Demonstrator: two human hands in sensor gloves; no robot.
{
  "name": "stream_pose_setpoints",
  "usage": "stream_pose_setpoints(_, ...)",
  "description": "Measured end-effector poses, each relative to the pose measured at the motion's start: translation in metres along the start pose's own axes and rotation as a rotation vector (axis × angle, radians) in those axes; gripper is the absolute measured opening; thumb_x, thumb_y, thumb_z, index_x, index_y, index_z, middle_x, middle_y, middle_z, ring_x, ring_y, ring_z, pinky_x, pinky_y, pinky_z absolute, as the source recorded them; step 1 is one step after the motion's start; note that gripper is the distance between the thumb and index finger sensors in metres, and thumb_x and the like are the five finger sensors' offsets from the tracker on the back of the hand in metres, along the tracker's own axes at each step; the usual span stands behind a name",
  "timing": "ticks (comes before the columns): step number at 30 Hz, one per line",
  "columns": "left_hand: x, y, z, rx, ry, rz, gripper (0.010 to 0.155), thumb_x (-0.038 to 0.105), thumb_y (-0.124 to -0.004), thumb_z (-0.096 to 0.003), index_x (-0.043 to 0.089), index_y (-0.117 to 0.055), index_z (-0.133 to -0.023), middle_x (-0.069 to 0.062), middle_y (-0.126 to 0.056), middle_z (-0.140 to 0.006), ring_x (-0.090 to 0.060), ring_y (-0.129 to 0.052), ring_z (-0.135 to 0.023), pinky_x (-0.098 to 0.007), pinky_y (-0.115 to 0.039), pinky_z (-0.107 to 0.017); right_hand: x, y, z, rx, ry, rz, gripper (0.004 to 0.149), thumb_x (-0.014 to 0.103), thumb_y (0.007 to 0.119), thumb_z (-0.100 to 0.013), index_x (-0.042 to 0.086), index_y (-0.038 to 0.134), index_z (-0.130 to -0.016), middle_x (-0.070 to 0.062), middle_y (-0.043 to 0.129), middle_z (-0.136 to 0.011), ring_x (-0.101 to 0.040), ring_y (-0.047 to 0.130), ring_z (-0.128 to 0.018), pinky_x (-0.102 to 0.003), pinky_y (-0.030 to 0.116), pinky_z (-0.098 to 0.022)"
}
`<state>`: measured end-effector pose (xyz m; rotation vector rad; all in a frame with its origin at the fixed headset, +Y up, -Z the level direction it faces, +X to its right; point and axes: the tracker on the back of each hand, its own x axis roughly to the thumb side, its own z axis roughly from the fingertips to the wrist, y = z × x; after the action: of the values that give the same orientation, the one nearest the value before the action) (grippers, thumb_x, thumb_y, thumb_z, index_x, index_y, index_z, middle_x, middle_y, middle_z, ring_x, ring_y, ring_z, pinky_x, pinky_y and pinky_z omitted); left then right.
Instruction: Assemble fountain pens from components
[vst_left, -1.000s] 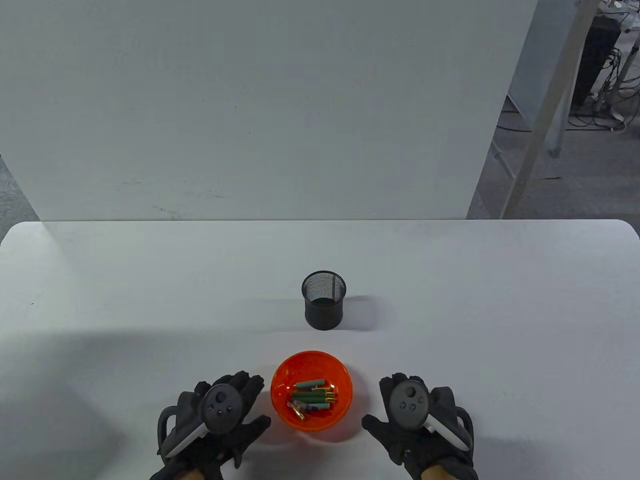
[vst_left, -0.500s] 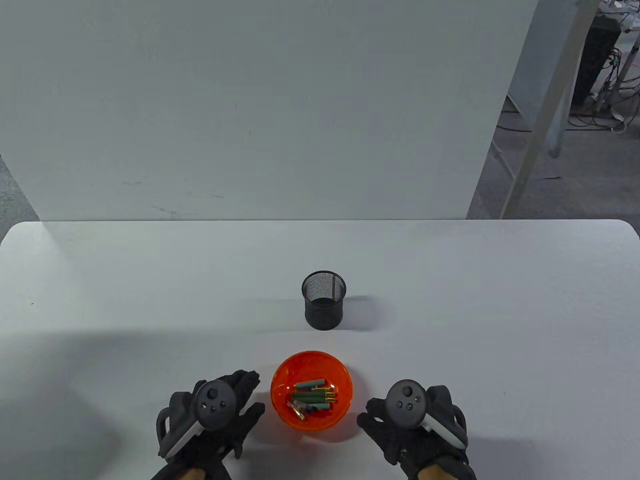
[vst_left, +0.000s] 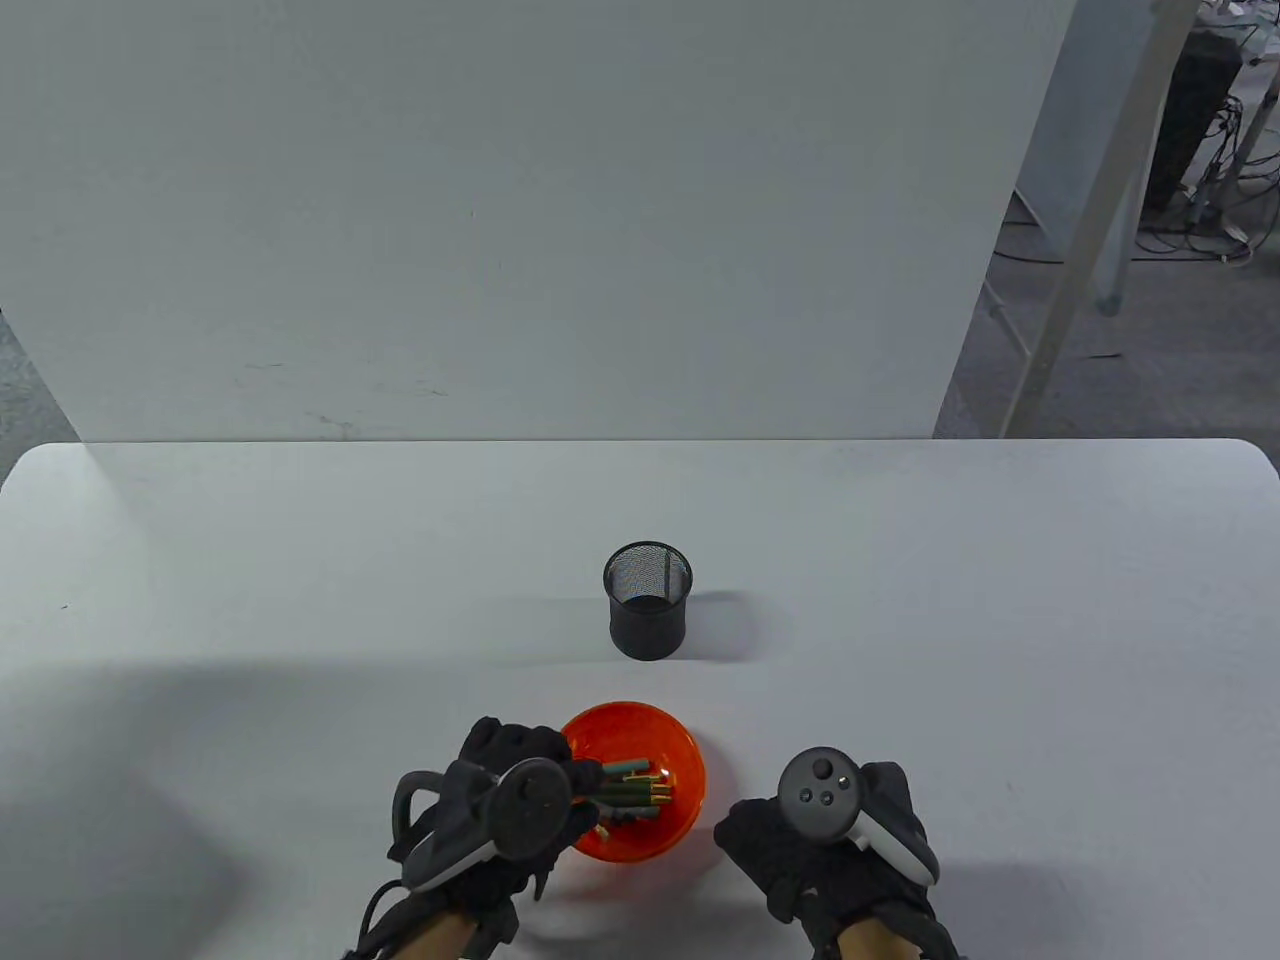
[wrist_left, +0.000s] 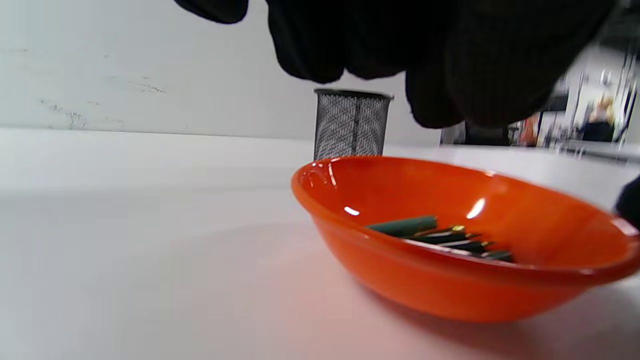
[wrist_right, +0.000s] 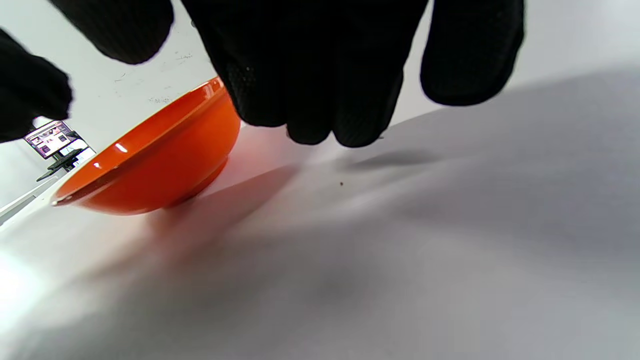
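An orange bowl (vst_left: 683, 742) sits near the table's front edge and holds several dark green pen parts with gold ends (vst_left: 637, 793). My left hand (vst_left: 560, 772) hovers over the bowl's left side, fingers above the parts. In the left wrist view its fingers (wrist_left: 480, 65) hang over the bowl (wrist_left: 450, 285) and the green parts (wrist_left: 405, 226), and hold nothing. My right hand (vst_left: 765, 835) is just right of the bowl, low over the table and empty. In the right wrist view its fingers (wrist_right: 310, 75) are spread beside the bowl (wrist_right: 160, 160).
A black mesh pen cup (vst_left: 648, 625) stands upright behind the bowl, also in the left wrist view (wrist_left: 351, 125). A white wall panel rises behind the table's back edge. White tabletop (vst_left: 300, 600) stretches to both sides.
My left hand has moved right from the table beside the bowl to over the bowl's left side. My right hand has shifted only slightly.
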<state>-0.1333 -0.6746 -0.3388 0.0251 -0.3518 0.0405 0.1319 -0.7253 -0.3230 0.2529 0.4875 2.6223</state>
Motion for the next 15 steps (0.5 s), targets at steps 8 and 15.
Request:
stream_pose_setpoints(8, 0.031, 0.004, -0.052, -0.109, 0.008, -0.148, 0.039, 0.054, -0.089, -0.0426, 0.044, -0.091, -0.080, 0.013, -0.078, -0.091, -0.020, -0.075, -0.093, -0.062, -0.047, -0.080, -0.001, -0.002, -0.001, 0.017, -0.021, -0.064, 0.061, 0.058, 0.055, -0.057, 0.019, 0.073, -0.100, -0.013, 0.080, -0.101, -0.036, 0.083, -0.087, -0.063, 0.069, -0.063)
stream_pose_setpoints(15, 0.053, -0.015, -0.075, -0.221, -0.018, -0.249, 0.038, 0.049, -0.090, -0.0445, 0.046, -0.089, -0.083, 0.014, -0.074, -0.095, -0.020, -0.071, -0.096, -0.063, -0.044, -0.081, -0.001, -0.003, -0.002, 0.027, -0.027, -0.073, 0.061, 0.058, 0.054, -0.057, 0.018, 0.073, -0.100, -0.013, 0.081, -0.101, -0.036, 0.084, -0.086, -0.063, 0.069, -0.063)
